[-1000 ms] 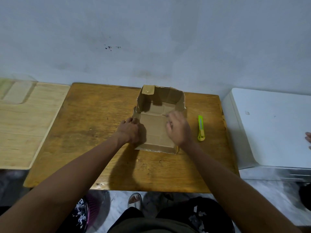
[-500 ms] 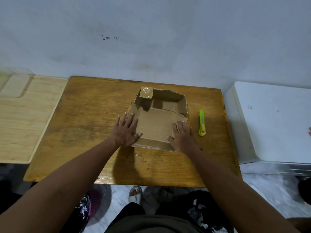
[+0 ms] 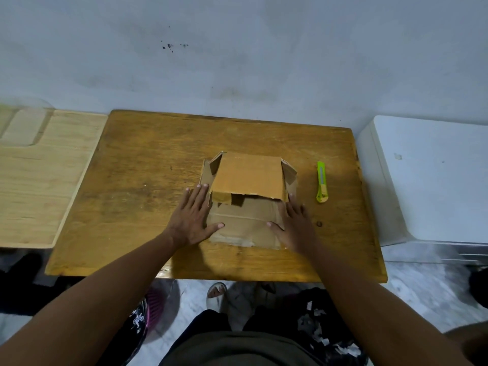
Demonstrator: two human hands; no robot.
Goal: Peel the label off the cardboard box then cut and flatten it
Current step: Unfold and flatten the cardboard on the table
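Note:
The brown cardboard box lies partly collapsed in the middle of the wooden table. Its far panel has folded forward over the near panel, and the side flaps stick out at both ends. My left hand rests flat with fingers spread at the box's left edge, thumb on the near panel. On the right edge my right hand presses flat the same way. A green utility knife lies on the table just right of the box, untouched.
A pale wooden board adjoins the table on the left. A white cabinet stands to the right. The wall is close behind the table. Below the near edge are my legs, a sandalled foot and paper scraps on the floor.
The box's standing far wall has dropped forward onto the near panel. Both hands stayed flat at the box's sides, sliding slightly outward.

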